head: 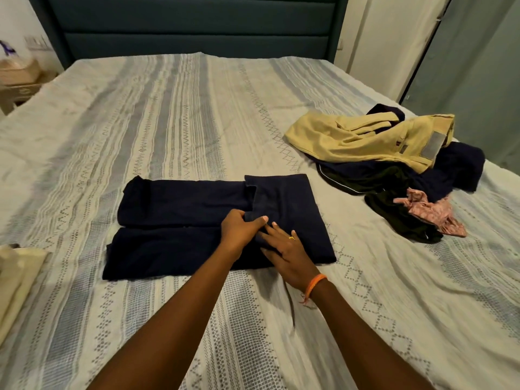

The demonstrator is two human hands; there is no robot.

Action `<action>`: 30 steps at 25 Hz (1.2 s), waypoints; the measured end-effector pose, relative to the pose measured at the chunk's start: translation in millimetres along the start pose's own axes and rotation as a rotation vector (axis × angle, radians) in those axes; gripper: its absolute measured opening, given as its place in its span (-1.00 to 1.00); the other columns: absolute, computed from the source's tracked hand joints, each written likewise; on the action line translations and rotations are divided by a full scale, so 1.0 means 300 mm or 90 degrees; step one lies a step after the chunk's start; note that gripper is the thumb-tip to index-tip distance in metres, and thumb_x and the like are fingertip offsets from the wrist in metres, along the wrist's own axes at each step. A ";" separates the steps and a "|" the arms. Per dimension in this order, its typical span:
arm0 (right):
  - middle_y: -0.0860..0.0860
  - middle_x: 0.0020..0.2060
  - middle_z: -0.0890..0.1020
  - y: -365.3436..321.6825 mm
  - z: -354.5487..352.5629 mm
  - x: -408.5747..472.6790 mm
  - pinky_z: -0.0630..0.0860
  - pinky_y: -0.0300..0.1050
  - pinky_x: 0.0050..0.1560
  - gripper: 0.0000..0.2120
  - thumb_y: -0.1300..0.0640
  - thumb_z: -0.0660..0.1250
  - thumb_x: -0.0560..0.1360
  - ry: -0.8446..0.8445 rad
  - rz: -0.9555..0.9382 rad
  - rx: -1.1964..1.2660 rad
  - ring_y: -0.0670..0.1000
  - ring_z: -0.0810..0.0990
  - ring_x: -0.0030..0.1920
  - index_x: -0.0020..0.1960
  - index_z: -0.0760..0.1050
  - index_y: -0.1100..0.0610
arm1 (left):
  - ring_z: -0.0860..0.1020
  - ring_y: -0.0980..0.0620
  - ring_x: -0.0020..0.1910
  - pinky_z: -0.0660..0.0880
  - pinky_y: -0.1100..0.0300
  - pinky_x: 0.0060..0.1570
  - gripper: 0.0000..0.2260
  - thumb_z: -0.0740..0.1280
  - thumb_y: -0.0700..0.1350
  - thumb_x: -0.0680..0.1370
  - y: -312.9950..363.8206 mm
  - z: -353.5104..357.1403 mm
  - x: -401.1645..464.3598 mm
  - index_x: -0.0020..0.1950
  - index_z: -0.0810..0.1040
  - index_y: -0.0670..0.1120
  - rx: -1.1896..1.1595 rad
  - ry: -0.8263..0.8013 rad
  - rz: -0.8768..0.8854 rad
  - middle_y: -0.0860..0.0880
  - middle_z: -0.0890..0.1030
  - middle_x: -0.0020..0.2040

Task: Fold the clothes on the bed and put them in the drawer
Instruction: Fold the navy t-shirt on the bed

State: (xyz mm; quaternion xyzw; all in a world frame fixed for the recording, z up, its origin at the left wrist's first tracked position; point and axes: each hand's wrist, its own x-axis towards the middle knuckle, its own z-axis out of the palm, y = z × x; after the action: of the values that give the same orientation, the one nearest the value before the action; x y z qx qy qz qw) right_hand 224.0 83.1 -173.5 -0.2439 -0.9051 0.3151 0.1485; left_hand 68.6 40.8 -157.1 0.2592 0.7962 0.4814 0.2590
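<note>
While the navy garment lies half-folded mid-bed, left hand pinches its turned-over edge and right hand presses flat, fingers straight, apparently to set the crease; unfolded pile waits right.

— Where do the folded trousers lie?
— Mid-bed, both hands on their right part: left hand beside right hand.
— And the unfolded pile?
— At two o'clock, well apart. The headboard stands at twelve; at eight, a folded cloth, possibly more clothes.
</note>
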 end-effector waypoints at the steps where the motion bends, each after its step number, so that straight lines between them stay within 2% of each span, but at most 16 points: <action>1: -0.17 0.53 0.14 0.005 -0.001 -0.009 -0.20 0.16 0.51 -0.54 -0.03 0.14 0.62 0.003 -0.001 0.017 -0.10 -0.01 0.56 0.51 0.23 -0.10 | 0.62 0.02 -0.14 0.45 0.25 -0.28 -0.63 0.53 0.09 0.38 0.000 0.013 0.007 -0.04 0.60 -0.17 -0.026 -0.008 -0.018 -0.07 0.66 -0.10; 3: -0.12 0.56 0.11 0.011 0.006 -0.020 -0.23 0.16 0.51 -0.52 -0.08 0.13 0.61 -0.033 -0.005 -0.040 -0.06 -0.04 0.57 0.51 0.23 -0.12 | 0.61 0.01 -0.10 0.44 0.24 -0.25 -0.65 0.51 0.05 0.41 0.013 0.028 0.012 0.02 0.60 -0.18 0.001 0.008 -0.020 -0.09 0.65 -0.03; 7: -0.03 0.59 -0.03 0.017 0.035 -0.015 -0.24 0.30 0.49 -0.51 -0.03 0.18 0.63 -0.104 -0.036 -0.281 0.06 -0.12 0.58 0.54 0.20 -0.11 | 0.49 -0.10 0.08 0.44 0.00 0.06 -0.71 0.34 0.12 0.53 0.082 0.053 0.014 -0.02 0.54 -0.10 0.287 0.097 0.053 -0.08 0.61 0.03; 10: 0.01 0.59 0.03 0.018 0.057 -0.028 -0.23 0.33 0.46 -0.55 -0.01 0.09 0.64 -0.074 -0.037 -0.270 0.11 -0.06 0.58 0.53 0.23 -0.08 | 0.49 -0.14 0.16 0.33 -0.09 0.18 -0.71 0.33 0.13 0.54 0.147 0.069 0.069 0.03 0.57 -0.09 0.323 0.101 0.005 -0.05 0.60 0.05; 13: 0.04 0.56 0.15 0.028 0.084 -0.052 -0.14 0.40 0.43 -0.49 -0.10 -0.03 0.59 -0.001 -0.051 -0.243 0.15 0.05 0.57 0.51 0.27 -0.06 | 0.58 -0.11 -0.05 0.48 0.03 -0.01 -0.78 0.33 0.03 0.55 0.170 0.040 0.101 -0.11 0.58 -0.12 0.127 0.125 -0.048 -0.04 0.59 -0.12; 15: 0.06 0.52 0.28 0.026 0.109 -0.059 -0.03 0.44 0.39 -0.51 -0.07 0.00 0.58 0.061 -0.069 -0.224 0.16 0.19 0.53 0.48 0.33 -0.04 | 0.56 -0.07 -0.22 0.40 0.15 -0.32 -0.76 0.33 -0.01 0.55 0.136 0.000 0.088 -0.21 0.55 -0.14 0.122 0.157 -0.019 -0.03 0.55 -0.27; 17: 0.07 0.47 0.38 0.018 0.139 -0.063 0.11 0.51 0.35 -0.56 -0.01 0.17 0.57 0.101 -0.108 -0.289 0.17 0.30 0.48 0.43 0.38 -0.03 | 0.54 -0.04 -0.28 0.31 0.18 -0.42 -0.76 0.33 -0.03 0.56 0.062 -0.030 0.073 -0.25 0.50 -0.14 0.177 0.157 -0.012 -0.04 0.53 -0.29; 19: 0.06 0.45 0.40 0.005 0.160 -0.069 0.20 0.55 0.29 -0.50 0.05 0.37 0.48 0.093 -0.097 -0.361 0.17 0.33 0.47 0.41 0.41 -0.03 | 0.55 -0.05 -0.22 0.39 0.15 -0.34 -0.83 0.33 -0.08 0.55 0.011 -0.044 0.066 -0.18 0.50 -0.14 0.199 0.160 0.006 -0.08 0.57 -0.15; 20: 0.06 0.46 0.39 -0.004 0.156 -0.065 0.19 0.56 0.30 -0.46 0.06 0.41 0.46 0.075 -0.079 -0.358 0.17 0.31 0.48 0.42 0.41 -0.03 | 0.54 -0.05 -0.15 0.44 0.12 -0.24 -0.90 0.33 -0.12 0.55 0.004 -0.045 0.052 -0.07 0.51 -0.15 0.188 0.170 0.030 -0.10 0.56 0.00; 22: 0.03 0.44 0.41 -0.026 0.112 -0.055 0.09 0.52 0.38 -0.51 0.03 0.35 0.46 0.025 -0.072 -0.252 0.12 0.29 0.49 0.39 0.45 -0.03 | 0.48 -0.07 0.04 0.46 0.06 0.00 -0.77 0.33 -0.14 0.56 0.011 -0.030 0.004 0.19 0.45 -0.13 0.226 0.220 0.126 -0.12 0.43 0.22; 23: 0.00 0.35 0.52 -0.037 0.076 -0.046 0.18 0.43 0.40 -0.59 0.01 0.32 0.45 0.039 -0.079 -0.153 0.07 0.40 0.42 0.30 0.54 -0.02 | 0.45 -0.10 0.12 0.43 0.01 0.09 -0.71 0.32 -0.12 0.57 0.016 -0.021 -0.028 0.27 0.43 -0.11 0.289 0.232 0.196 -0.12 0.41 0.27; 24: -0.01 0.18 0.64 -0.035 0.035 -0.034 0.39 0.30 0.32 -0.68 0.01 0.29 0.43 0.116 -0.081 -0.059 0.03 0.55 0.27 0.14 0.63 0.02 | 0.42 -0.13 0.22 0.39 -0.02 0.16 -0.67 0.30 -0.08 0.58 0.016 -0.007 -0.058 0.33 0.40 -0.09 0.358 0.204 0.265 -0.12 0.39 0.32; 26: 0.05 -0.04 0.70 0.013 -0.057 0.011 0.56 0.08 0.08 -0.73 0.05 0.27 0.42 0.348 0.013 -0.006 0.07 0.65 0.01 -0.01 0.65 0.12 | 0.23 -0.17 0.46 0.24 -0.06 0.38 -0.51 0.24 0.02 0.62 -0.015 0.024 -0.093 0.51 0.24 -0.09 0.468 0.041 0.313 -0.14 0.25 0.50; 27: 0.11 0.03 0.66 0.050 -0.102 0.030 0.54 0.07 0.09 -0.70 0.03 0.28 0.44 0.402 0.130 -0.065 0.14 0.62 0.04 0.07 0.61 0.15 | 0.07 -0.16 0.55 0.08 -0.06 0.48 -0.43 0.19 0.08 0.63 -0.039 0.036 -0.100 0.57 0.10 -0.10 0.514 -0.048 0.294 -0.14 0.11 0.57; 29: 0.20 0.18 0.52 0.128 -0.157 0.038 0.46 0.09 0.14 -0.53 -0.13 0.31 0.51 0.285 0.415 -0.188 0.25 0.52 0.16 0.25 0.47 0.19 | -0.16 -0.13 0.58 -0.17 -0.04 0.52 -0.36 0.07 0.15 0.65 -0.087 0.046 -0.101 0.60 -0.11 -0.10 0.563 -0.131 0.275 -0.15 -0.10 0.60; 30: 0.20 0.18 0.51 0.159 -0.169 0.038 0.45 0.07 0.11 -0.49 -0.18 0.32 0.51 0.201 0.483 -0.185 0.25 0.51 0.14 0.24 0.45 0.20 | -0.20 -0.13 0.57 -0.22 -0.03 0.52 -0.35 0.04 0.16 0.66 -0.098 0.046 -0.099 0.60 -0.15 -0.10 0.574 -0.137 0.283 -0.16 -0.14 0.60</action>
State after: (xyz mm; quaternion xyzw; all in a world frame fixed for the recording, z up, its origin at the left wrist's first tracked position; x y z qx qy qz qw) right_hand 252.5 147.2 -164.4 -0.6226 -0.7525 0.1758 0.1231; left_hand 94.8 18.1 -184.4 0.5562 0.8192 0.1038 0.0936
